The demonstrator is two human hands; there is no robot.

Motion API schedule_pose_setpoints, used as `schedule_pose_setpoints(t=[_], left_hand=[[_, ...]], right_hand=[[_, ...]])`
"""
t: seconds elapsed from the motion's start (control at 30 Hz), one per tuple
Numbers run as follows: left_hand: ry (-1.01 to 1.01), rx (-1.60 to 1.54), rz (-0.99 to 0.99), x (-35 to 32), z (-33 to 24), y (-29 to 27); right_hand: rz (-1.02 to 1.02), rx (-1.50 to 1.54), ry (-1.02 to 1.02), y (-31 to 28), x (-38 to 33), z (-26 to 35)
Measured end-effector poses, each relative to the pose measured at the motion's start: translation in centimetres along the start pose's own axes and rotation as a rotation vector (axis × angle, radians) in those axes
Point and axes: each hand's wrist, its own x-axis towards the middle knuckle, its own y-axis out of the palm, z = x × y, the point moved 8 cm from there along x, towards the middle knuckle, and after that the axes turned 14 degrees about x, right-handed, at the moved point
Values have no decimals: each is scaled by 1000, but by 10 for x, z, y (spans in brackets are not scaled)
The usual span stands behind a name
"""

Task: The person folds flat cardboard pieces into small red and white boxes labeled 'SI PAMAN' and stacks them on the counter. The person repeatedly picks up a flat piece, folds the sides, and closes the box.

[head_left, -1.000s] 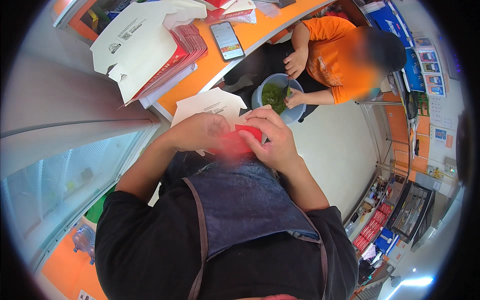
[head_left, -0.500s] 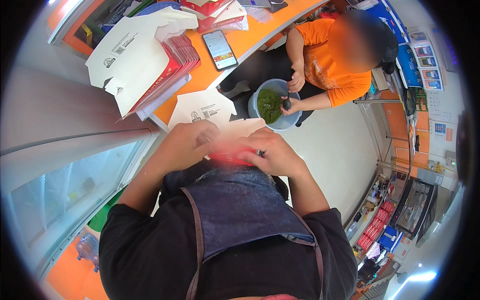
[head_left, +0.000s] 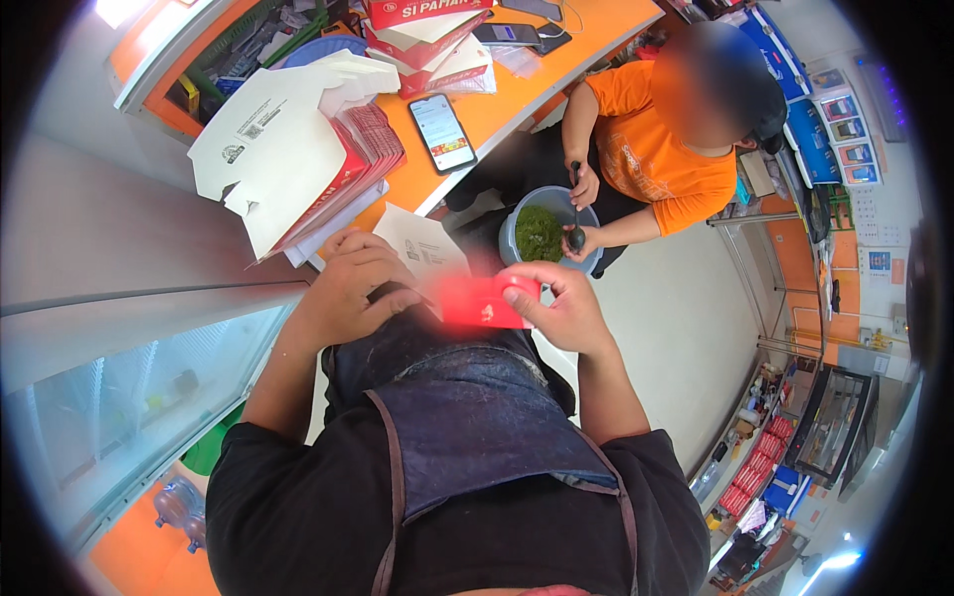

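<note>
In front of my apron a partly folded cardboard box [head_left: 487,303], red outside and white inside, is held between both hands. My right hand [head_left: 564,310] grips its red side at the right end, thumb on the near face. On the left, my left hand [head_left: 360,286] is closed at the edge of the white printed panel [head_left: 422,246], thumb toward me. Motion smears the middle of the red part, so its folds are unclear. Beyond my left hand, a stack of flat box blanks [head_left: 273,154] with red edges lies on the orange table [head_left: 507,99].
A phone [head_left: 442,133] lies beside the stack, with more red-and-white boxes [head_left: 429,50] behind. At the far right a person in orange [head_left: 646,129] holds a dark-ended tool in a bucket [head_left: 509,238] of chopped greens. A glass-fronted fridge [head_left: 139,368] stands left.
My hands have moved farther apart. The box's red side has turned to show more of its face, and its white panel stands more upright. The whole view has shifted slightly.
</note>
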Motion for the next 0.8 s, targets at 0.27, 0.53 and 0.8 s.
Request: schedule_pose_setpoints(t=[0.27,0.53,0.8], left_hand=[[24,107,-30,6,-15,24],[-10,26,-54,-3,-7,42],[-15,150,-77,3,-21,50]], right_hand=[[170,-224,-150,40,5,11],[228,-278,-106,54,-1,10],[273,-321,-185,54,2,6]])
